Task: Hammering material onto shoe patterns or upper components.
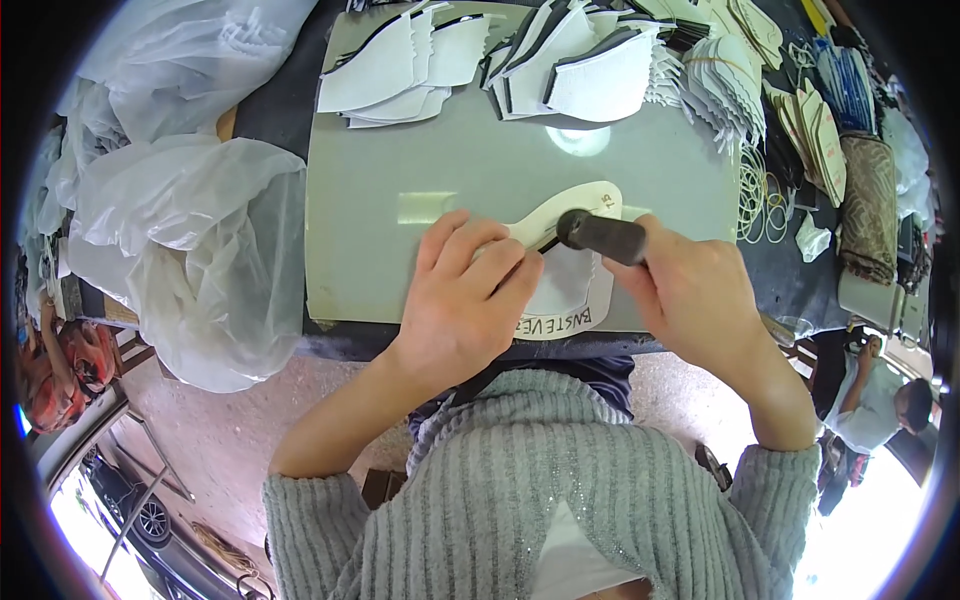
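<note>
A cream card template (598,310) with handwriting lies near the table's front edge, curving up and to the right. A white cut piece (562,282) with a black strip along its upper edge rests on it. My left hand (468,290) presses down on the template's left part with bent fingers, their tips close to the black strip. In my right hand (692,290) is a dark hand tool (605,236) with a rounded head, held over the template beside the strip. Its exact kind is hard to make out, and the fingers behind it are partly hidden.
The grey-green board (375,250) carries stacks of white cut pieces (400,75) and more white pieces (590,75) at the back. Clear plastic bags (190,230) fill the left. Looped cords (757,195) and cream card patterns (815,140) lie at right. Other people sit farther off.
</note>
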Tool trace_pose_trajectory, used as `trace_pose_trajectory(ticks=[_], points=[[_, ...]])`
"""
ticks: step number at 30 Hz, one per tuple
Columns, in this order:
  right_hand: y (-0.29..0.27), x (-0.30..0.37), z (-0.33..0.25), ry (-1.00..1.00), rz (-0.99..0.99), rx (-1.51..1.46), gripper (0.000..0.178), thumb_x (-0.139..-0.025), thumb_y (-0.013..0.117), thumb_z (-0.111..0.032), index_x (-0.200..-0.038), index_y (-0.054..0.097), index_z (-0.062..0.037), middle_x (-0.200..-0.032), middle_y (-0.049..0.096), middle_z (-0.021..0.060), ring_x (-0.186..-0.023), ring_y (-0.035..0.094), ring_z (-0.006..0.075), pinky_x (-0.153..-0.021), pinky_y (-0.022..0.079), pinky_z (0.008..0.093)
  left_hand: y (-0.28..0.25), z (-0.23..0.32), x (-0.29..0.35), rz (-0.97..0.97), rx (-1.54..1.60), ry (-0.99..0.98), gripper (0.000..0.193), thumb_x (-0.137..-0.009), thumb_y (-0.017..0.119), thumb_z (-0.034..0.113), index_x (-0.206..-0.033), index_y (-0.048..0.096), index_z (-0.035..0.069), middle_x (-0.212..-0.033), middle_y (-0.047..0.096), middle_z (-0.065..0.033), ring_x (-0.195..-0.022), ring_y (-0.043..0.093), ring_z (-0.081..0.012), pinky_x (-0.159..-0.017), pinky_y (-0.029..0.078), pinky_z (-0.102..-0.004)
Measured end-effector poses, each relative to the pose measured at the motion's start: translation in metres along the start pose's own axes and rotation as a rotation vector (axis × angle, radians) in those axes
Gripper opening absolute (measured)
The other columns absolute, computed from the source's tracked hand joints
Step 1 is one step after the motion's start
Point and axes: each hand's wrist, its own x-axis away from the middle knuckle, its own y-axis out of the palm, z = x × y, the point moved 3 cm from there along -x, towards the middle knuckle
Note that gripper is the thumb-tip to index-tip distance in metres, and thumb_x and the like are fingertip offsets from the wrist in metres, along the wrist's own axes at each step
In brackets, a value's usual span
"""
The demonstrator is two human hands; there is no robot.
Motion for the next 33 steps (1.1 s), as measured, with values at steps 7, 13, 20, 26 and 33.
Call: trace_pose_trajectory(ticks=[7,13,20,26,33], points=[[-0.002,-0.002,0.0,-0.052,-0.01,-0.055,0.03,-0.092,0.063,-0.028,-0.081,0.051,-0.0031,-0.06,0.059,0.0111,-0.051,0.061,0.0299,-0.046,0.046,0.0404,0.001,-0.001,0.001,-0.015,-0.007,-0.004,0.024,-0.071,0.073,0.001,-0.094,0.07,0.004,-0.091,0.06,-0.005,-0.093,0.059,-0.0266,-0.089,0.046,-0.0485],[0.003,-0.003,-0.002,-0.092,-0.062,0.012,0.032,-0.091,0.064,-0.03,-0.079,0.051,-0.0035,-0.062,0.061,0.0109,-0.052,0.061,0.0296,-0.046,0.046,0.0394,-0.001,0.0,0.001,0.008,0.004,0.002,0.026,-0.069,0.075,0.001,-0.095,0.07,0.003,-0.092,0.06,-0.0058,-0.092,0.06,-0.0273,-0.088,0.047,-0.0483],[0.004,-0.009,0.0,-0.131,-0.105,0.026,0.034,-0.092,0.062,-0.033,-0.079,0.052,-0.0034,-0.061,0.061,0.0097,-0.053,0.061,0.0298,-0.046,0.045,0.0394,-0.003,0.002,0.004,0.03,-0.033,0.053,0.029,-0.066,0.077,0.003,-0.093,0.069,0.003,-0.093,0.06,-0.0052,-0.089,0.06,-0.0268,-0.081,0.049,-0.0443],[0.002,-0.013,0.001,-0.192,-0.094,0.019,0.034,-0.092,0.062,-0.034,-0.078,0.053,-0.0031,-0.056,0.059,0.0107,-0.051,0.06,0.0305,-0.046,0.045,0.0399,0.0,0.006,0.011,0.043,-0.14,0.064,0.027,-0.065,0.069,0.007,-0.091,0.067,0.001,-0.092,0.058,-0.0056,-0.089,0.059,-0.0232,-0.076,0.048,-0.0395],[0.0,-0.018,0.003,-0.21,-0.148,0.054,0.036,-0.092,0.061,-0.035,-0.079,0.054,-0.0027,-0.057,0.06,0.0117,-0.05,0.06,0.0306,-0.047,0.045,0.0399,-0.006,0.003,0.008,0.074,-0.068,-0.051,0.034,-0.06,0.08,0.005,-0.092,0.07,0.005,-0.09,0.059,-0.0026,-0.083,0.06,-0.0235,-0.07,0.049,-0.0355]])
